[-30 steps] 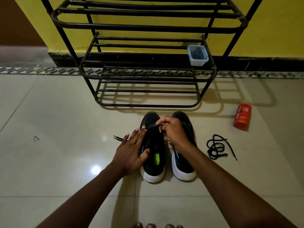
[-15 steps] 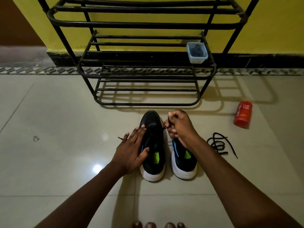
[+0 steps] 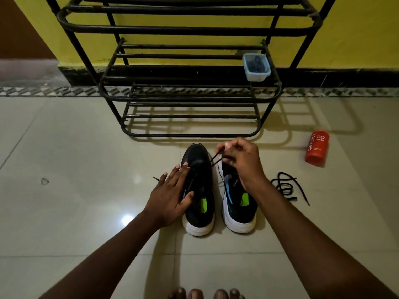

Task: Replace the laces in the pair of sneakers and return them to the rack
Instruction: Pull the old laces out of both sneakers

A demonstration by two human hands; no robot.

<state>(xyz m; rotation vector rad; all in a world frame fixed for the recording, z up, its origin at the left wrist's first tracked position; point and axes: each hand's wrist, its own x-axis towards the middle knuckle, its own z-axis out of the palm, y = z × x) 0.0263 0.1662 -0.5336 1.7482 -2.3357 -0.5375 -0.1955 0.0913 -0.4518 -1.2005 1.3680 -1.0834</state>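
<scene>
Head: right hand [image 3: 241, 160] pinching lace [image 3: 213, 159], drawn farther out than before; left hand [image 3: 170, 195] flat, pressing left sneaker [image 3: 197, 154].

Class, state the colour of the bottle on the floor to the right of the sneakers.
Orange-red with pale lettering; the bottle shows best in the head view.

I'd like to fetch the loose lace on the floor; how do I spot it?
Find the black metal rack by the yellow wall; two sneakers stand before it. Right of the right sneaker, short of the orange bottle, lies a tangled black lace, threaded through no shoe.
</scene>
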